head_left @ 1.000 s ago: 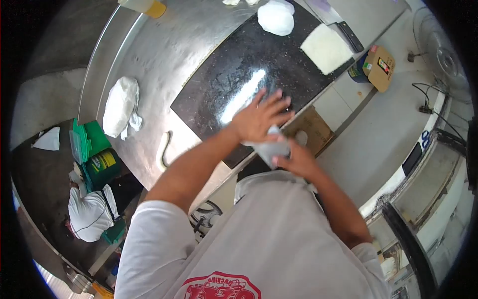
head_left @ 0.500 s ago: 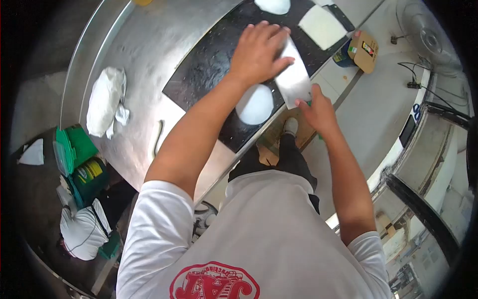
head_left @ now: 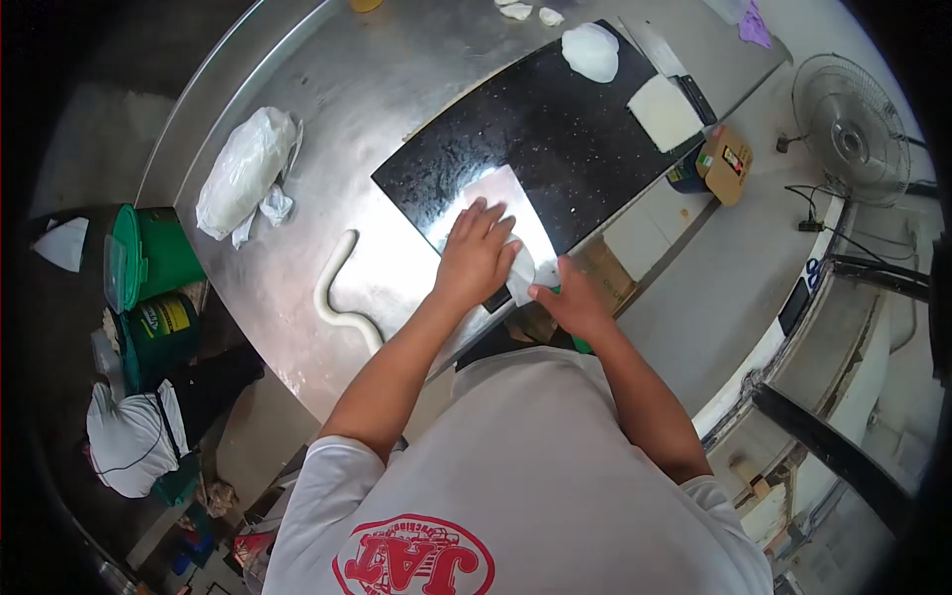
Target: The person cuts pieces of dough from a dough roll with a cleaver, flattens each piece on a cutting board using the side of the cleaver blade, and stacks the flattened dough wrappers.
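A: Where's the scraper?

B: The scraper [head_left: 511, 233] lies flat on the black slab [head_left: 555, 139], at the slab's near edge, close to the person's body. It is a pale metal blade, and its long axis runs from the far left down toward the near right, roughly along the slab's own slant.

A: And the hands?

B: The left hand [head_left: 476, 256] is spread flat, fingers apart, pressing on the blade's near half. The right hand [head_left: 573, 302] sits just beyond the blade's near-right end, off the slab's edge, fingers closed on that end; there is something green under the palm, perhaps the handle, but I cannot tell.

A: So which is nearer the blade's middle?

B: The left, right on top of it. The right only has the tail end.

A: Anything else around?

B: A dough lump [head_left: 590, 50] and a pale flat square [head_left: 664, 111] at the slab's far end, well apart from the hands. On the steel tabletop [head_left: 397, 69], a dough rope [head_left: 342, 293] lies left of the left forearm, and a white bag [head_left: 246, 171] farther left.
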